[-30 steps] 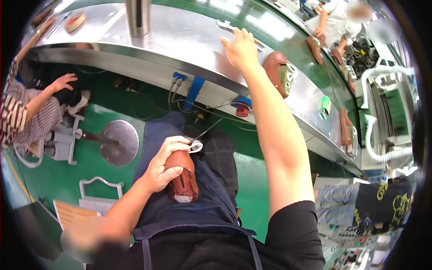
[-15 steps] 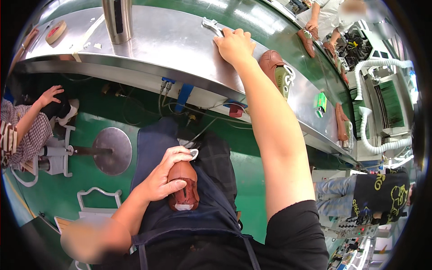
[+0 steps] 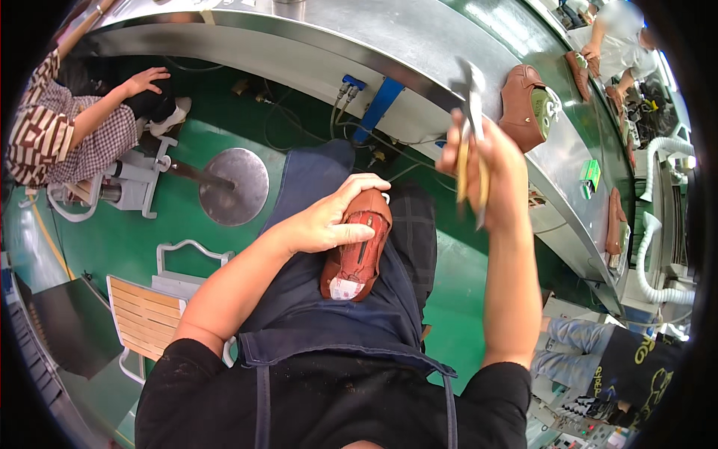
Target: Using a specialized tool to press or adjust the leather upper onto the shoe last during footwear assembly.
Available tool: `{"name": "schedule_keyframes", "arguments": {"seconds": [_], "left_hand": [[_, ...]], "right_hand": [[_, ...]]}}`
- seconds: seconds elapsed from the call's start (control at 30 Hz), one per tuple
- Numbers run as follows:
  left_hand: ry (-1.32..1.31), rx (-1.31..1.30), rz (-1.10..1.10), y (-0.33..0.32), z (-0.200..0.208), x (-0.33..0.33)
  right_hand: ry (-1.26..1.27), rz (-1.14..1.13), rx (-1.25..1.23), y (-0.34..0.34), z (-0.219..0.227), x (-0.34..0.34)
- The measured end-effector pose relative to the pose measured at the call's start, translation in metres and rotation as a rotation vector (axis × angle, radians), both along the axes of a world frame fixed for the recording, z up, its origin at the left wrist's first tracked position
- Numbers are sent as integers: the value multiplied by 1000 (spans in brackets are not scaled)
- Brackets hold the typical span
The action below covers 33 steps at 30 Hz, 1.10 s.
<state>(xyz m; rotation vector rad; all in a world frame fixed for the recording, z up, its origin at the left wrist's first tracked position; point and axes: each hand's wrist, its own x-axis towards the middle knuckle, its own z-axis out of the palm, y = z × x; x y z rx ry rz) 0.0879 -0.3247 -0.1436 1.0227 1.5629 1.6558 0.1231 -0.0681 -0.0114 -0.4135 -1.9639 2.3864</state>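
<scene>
A brown leather shoe upper (image 3: 364,251) lies bottom up across my lap, its reddish inner sole facing me and a whitish patch at the near end. My left hand (image 3: 325,222) is closed round its far left side, with the thumb over the underside. Raised at the bench's near edge, my right hand (image 3: 499,168) grips lasting pliers (image 3: 473,101) by the handles, the curved metal head pointing up. Motion blurs the hand and pliers, so the jaws cannot be made out. The pliers are apart from the shoe upper.
On the metal bench (image 3: 419,34) stand a brown shoe (image 3: 521,112), a small green box (image 3: 590,178) and another brown shoe (image 3: 615,224). A slatted chair (image 3: 146,318) and a round metal base (image 3: 233,187) are left. Co-workers sit left, stand right and work across the bench.
My right hand has picked the pliers up off the bench and drawn them back toward me. The view has shifted; my left hand still holds the shoe upper on my lap.
</scene>
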Motion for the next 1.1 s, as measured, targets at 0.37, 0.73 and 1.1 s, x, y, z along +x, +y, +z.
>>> {"name": "schedule_keyframes", "arguments": {"seconds": [0.37,0.73,1.1], "left_hand": [[-57,0,-94,30,13,26],[-2,20,-91,43,20,42],[69,82,-126,47,8,43]], "right_hand": [[-214,334,-377,-40,-54,174],[-349,297,-268,-38,-42,177],[-241,147,301,-70,-72,188]]}}
